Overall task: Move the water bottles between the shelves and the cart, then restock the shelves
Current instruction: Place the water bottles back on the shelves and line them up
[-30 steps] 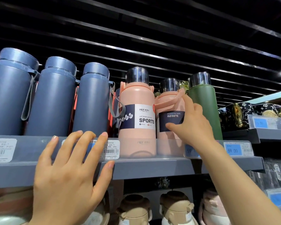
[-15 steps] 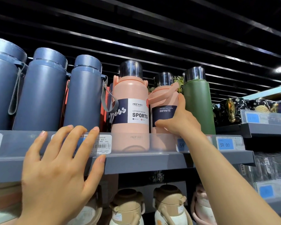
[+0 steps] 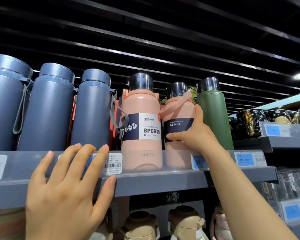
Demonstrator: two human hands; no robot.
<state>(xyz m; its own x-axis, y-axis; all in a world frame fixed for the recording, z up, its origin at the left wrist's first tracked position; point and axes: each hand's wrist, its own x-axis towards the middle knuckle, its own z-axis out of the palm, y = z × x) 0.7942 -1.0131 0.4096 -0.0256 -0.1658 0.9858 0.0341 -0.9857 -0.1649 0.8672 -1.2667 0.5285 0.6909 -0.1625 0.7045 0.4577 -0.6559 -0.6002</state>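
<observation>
On the top grey shelf (image 3: 154, 182) stand three tall blue bottles (image 3: 92, 111), a pink "SPORTS" bottle (image 3: 141, 108), a smaller pink "INFINITE" bottle (image 3: 177, 108) and a green bottle (image 3: 213, 115), the pink and green ones with steel caps. My right hand (image 3: 196, 134) grips the "INFINITE" bottle, thumb across its dark label and fingers round its right side against the green bottle. The bottle stands upright behind the clear shelf lip. My left hand (image 3: 68, 191) lies flat with fingers spread on the shelf's front edge, below the blue bottles, holding nothing.
Price tags (image 3: 245, 160) line the clear shelf lip. Beige and brown flasks (image 3: 140, 226) stand on the shelf below. To the right, a second shelf holds dark patterned mugs (image 3: 249, 123). Black ceiling slats run overhead.
My right hand has slid down the "INFINITE" bottle from near its strap to its label. My left hand stays on the shelf edge. The view has shifted slightly.
</observation>
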